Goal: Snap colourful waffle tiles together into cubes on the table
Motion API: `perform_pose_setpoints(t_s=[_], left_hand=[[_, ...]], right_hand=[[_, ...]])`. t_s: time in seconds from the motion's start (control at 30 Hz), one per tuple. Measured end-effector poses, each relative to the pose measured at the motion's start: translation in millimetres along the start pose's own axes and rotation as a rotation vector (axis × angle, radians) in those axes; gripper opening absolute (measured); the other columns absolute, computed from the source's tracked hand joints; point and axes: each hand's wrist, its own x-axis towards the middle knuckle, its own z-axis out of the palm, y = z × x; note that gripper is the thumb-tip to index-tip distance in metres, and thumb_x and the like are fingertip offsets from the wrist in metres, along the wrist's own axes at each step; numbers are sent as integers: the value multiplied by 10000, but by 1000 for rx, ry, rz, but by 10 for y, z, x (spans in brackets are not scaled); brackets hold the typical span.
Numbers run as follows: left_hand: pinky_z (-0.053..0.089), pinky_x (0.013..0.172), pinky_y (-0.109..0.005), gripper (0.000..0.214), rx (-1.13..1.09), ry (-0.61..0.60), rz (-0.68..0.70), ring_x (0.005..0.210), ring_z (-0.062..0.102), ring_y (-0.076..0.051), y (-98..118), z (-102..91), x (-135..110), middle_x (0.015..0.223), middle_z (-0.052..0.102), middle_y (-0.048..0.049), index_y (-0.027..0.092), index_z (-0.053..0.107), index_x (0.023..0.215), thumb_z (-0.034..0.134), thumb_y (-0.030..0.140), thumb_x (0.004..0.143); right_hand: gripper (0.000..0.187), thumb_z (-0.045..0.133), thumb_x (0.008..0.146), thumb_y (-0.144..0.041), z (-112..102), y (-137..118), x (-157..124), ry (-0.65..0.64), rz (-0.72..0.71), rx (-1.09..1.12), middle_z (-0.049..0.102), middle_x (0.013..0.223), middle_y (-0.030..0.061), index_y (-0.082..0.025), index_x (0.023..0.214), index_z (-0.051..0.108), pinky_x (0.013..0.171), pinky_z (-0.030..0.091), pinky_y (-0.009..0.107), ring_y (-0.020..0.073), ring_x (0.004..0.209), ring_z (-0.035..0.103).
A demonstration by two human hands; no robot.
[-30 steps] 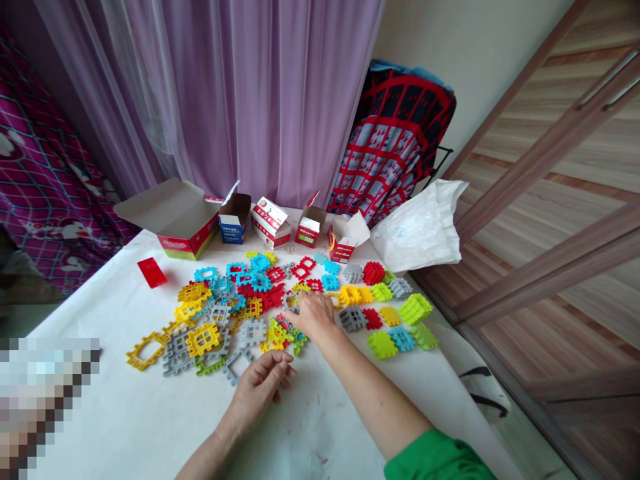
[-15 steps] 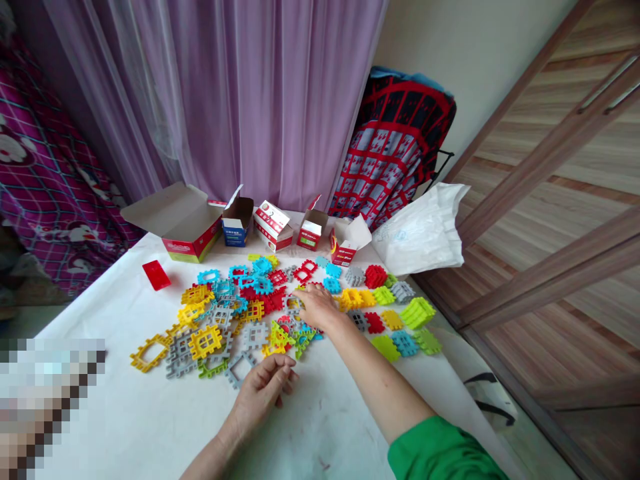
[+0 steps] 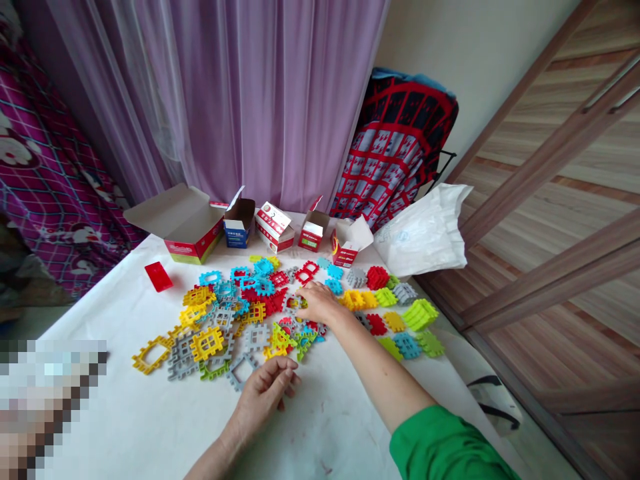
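Several colourful plastic waffle tiles (image 3: 235,313) lie scattered over a white table (image 3: 125,413). My right hand (image 3: 320,303) reaches into the middle of the pile, palm down, fingers curled over a grey tile (image 3: 293,303). My left hand (image 3: 263,393) rests on the table at the near edge of the pile, fingers loosely curled, touching a grey frame tile (image 3: 240,370). Nothing shows inside it. Stacked tiles in green (image 3: 419,313), yellow (image 3: 357,300) and red (image 3: 376,277) sit to the right of my right hand.
Several opened small cardboard boxes (image 3: 193,227) stand along the far table edge before a purple curtain. A red card (image 3: 159,276) lies at the left. A white plastic bag (image 3: 425,230) sits far right, a patterned red cloth (image 3: 400,147) behind it.
My right hand has slid slightly further away and left across the pile. My left hand has stayed almost still. The view has tilted a little.
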Motion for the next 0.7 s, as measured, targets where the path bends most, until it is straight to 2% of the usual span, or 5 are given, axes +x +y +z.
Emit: perform_pose_setpoints(t_s=[0.2,0.37,0.5,0.7], left_hand=[[388,462,-206,703,3,0,0,566,556,-106,10,-2,-11,732,686,-25,184,644,893,715,800,559],[386,453,-207,739,1,6,-14,549,546,-102,15,2,2,711,681,-15,183,639,887,717,820,520],[390,451,-207,748,3,9,-17,546,541,-99,9,5,3,710,683,-14,182,635,886,714,826,514],[390,447,-209,751,5,9,-14,549,545,-102,12,15,-7,706,681,-13,183,637,886,711,830,511]], right_hand=[[358,693,821,-419,15,-27,-41,45,-11,-45,636,1221,120,-203,1106,686,1013,386,390,278,1190,532],[460,684,816,-501,51,-35,-70,125,-46,-82,636,1201,127,-196,1159,655,987,409,402,291,1163,543],[469,641,833,-559,54,-82,-40,95,-16,-64,639,1218,130,-199,1131,685,998,407,400,299,1185,542],[417,656,824,-486,45,-157,29,69,24,-72,667,1216,128,-182,1103,713,1003,410,385,298,1183,561]])
